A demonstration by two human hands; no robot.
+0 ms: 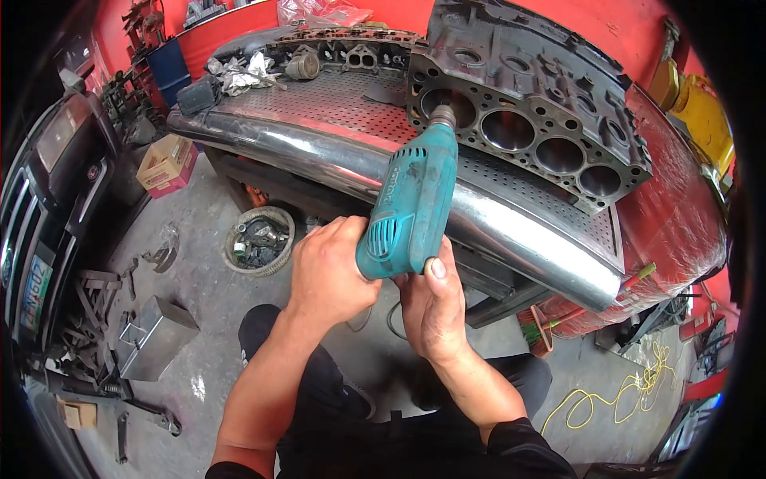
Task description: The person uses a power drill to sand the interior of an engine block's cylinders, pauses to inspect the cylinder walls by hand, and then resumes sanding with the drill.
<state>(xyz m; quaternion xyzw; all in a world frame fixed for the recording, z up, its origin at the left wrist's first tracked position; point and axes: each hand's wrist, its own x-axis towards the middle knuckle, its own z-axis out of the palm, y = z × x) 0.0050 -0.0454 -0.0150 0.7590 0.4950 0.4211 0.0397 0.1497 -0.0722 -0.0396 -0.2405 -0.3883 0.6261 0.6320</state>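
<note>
A teal power drill [416, 199] points forward, its chuck at the leftmost bore of a metal engine block [550, 120]. My left hand [329, 263] wraps the rear of the drill on its left side. Under the drill's back end, my right hand [435, 307] grips with the thumb pressed on the housing. The handle and trigger are mostly hidden by the hands. Whatever the chuck holds goes into the bore, and I cannot make out its shape. The block lies tilted on a perforated metal bench [319, 104], several round bores facing me.
A rounded metal edge [527, 243] runs along the bench front. On the floor are a round basket of parts [279, 259], a metal box [163, 343], a cardboard box [167, 164] and a yellow cord [590, 395]. A black vehicle [56, 191] stands left; a broom [536, 329] is right.
</note>
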